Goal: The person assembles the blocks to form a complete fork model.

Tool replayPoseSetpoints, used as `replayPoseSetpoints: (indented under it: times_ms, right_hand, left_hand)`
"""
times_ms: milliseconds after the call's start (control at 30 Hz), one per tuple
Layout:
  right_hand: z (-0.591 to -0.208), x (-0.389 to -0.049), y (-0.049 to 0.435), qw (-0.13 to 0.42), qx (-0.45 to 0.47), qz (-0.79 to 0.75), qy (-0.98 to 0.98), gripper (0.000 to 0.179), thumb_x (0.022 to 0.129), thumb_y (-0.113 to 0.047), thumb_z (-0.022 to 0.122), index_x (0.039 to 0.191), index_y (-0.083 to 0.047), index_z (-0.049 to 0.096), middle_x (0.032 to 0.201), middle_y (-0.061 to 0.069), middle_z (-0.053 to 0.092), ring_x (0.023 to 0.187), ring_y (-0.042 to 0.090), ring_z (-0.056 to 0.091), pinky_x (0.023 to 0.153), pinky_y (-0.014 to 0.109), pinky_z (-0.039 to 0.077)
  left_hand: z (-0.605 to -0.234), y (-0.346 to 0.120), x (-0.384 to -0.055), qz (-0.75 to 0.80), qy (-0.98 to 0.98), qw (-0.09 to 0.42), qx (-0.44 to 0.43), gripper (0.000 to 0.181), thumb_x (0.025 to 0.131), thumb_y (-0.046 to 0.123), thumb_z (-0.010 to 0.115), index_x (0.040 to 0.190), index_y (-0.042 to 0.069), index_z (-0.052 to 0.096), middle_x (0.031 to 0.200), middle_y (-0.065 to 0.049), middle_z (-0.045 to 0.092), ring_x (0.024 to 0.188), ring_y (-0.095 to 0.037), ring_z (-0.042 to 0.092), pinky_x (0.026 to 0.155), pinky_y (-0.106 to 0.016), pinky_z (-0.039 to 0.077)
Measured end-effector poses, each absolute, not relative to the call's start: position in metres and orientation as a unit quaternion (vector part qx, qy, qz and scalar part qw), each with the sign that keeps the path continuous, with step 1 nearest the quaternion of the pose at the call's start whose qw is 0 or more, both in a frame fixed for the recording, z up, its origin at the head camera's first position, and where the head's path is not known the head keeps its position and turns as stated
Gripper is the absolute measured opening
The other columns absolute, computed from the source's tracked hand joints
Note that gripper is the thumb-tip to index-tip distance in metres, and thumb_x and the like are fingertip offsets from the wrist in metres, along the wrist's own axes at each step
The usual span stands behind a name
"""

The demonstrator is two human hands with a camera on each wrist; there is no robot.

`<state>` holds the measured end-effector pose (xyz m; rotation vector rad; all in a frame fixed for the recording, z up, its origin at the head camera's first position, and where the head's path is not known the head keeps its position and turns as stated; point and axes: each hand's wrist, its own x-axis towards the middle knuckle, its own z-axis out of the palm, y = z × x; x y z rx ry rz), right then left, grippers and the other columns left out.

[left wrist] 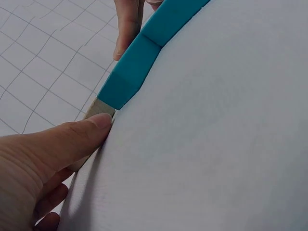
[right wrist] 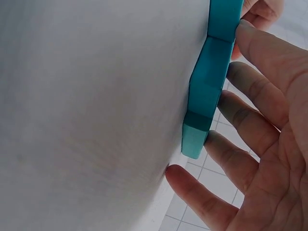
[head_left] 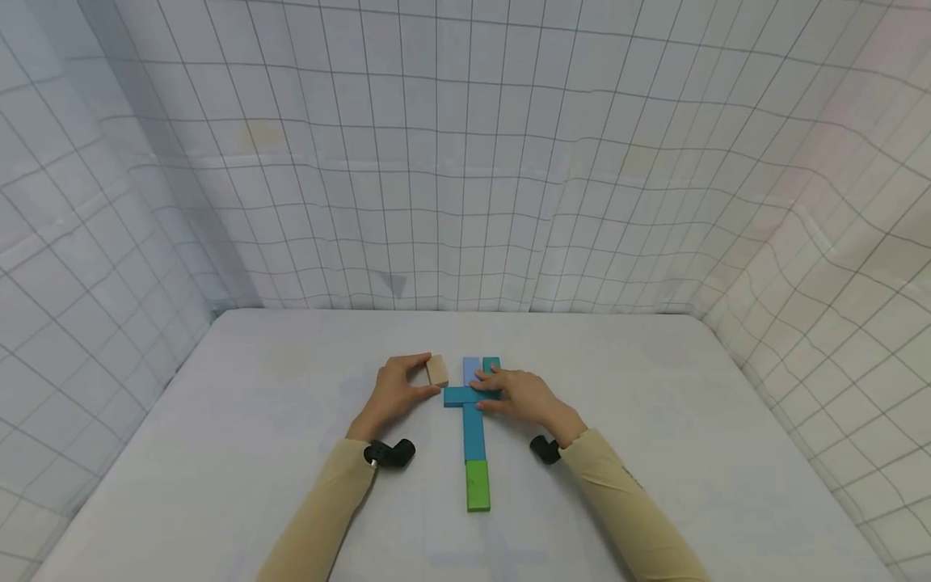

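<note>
My left hand (head_left: pixel 393 396) pinches a tan wooden block (head_left: pixel 437 371) between thumb and fingers, left of the arrangement. In the left wrist view, that block's end lies close against a blue block (left wrist: pixel 129 72). My right hand (head_left: pixel 527 396) rests with its fingers spread over the crosswise blue block (head_left: pixel 455 396). Behind the crosspiece stand a periwinkle block (head_left: pixel 471 368) and a teal block (head_left: pixel 492 363), partly covered by the fingers. Toward me, another blue block (head_left: pixel 473 432) runs lengthwise to a green block (head_left: pixel 478 487).
The blocks lie on a white-covered table (head_left: pixel 240 453). White cloth with a dark grid hangs behind it (head_left: pixel 465 202) and along both sides. Each wrist wears a black camera, one on the left (head_left: pixel 390 453) and one on the right (head_left: pixel 545 449).
</note>
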<state>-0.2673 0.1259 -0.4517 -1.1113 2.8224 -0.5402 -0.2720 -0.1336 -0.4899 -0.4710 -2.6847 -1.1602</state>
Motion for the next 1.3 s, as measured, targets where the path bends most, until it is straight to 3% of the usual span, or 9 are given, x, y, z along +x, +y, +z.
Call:
replayPoseSetpoints:
  times_ms: [1300]
  right_hand:
    - [-0.454, -0.271, 0.127, 0.035, -0.361, -0.170, 0.916, 0.049, 0.087, -0.040, 0.067, 0.131, -0.018, 0.059, 0.139, -0.001, 0.047, 0.132, 0.025, 0.037, 0.099, 0.043, 0.038]
  left_hand:
    - [-0.490, -0.137, -0.281, -0.385, -0.904, 0.050, -0.180, 0.061, 0.079, 0.025, 0.079, 0.132, 0.005, 0.056, 0.127, -0.016, 0.056, 0.115, -0.033, 0.042, 0.095, -0.051, 0.028]
